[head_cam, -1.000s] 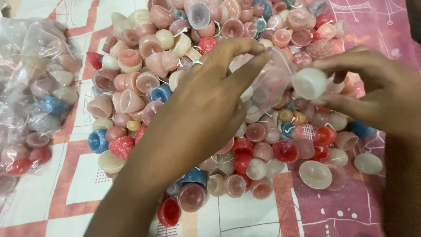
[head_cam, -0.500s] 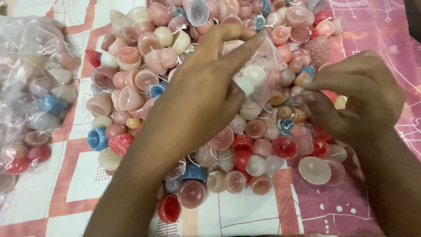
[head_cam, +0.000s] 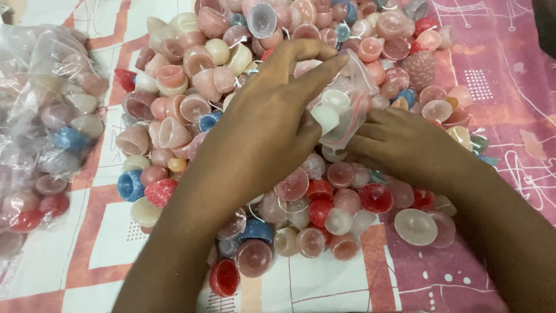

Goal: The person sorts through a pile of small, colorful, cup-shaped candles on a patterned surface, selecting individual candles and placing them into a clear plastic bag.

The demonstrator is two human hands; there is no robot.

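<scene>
Head view, small clear bag between both hands

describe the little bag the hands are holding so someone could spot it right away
Start at the big heap of pink, red, white and blue wax cups on the patterned cloth. Above its middle, the left hand and right hand meet at a small clear plastic bag. Unlike the loose cups around it, it holds a few white ones.

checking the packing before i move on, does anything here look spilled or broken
Nothing looks broken. The small wax cups lie in a loose heap on the patterned cloth, some tipped over. Both hands hold a small clear bag.
</scene>
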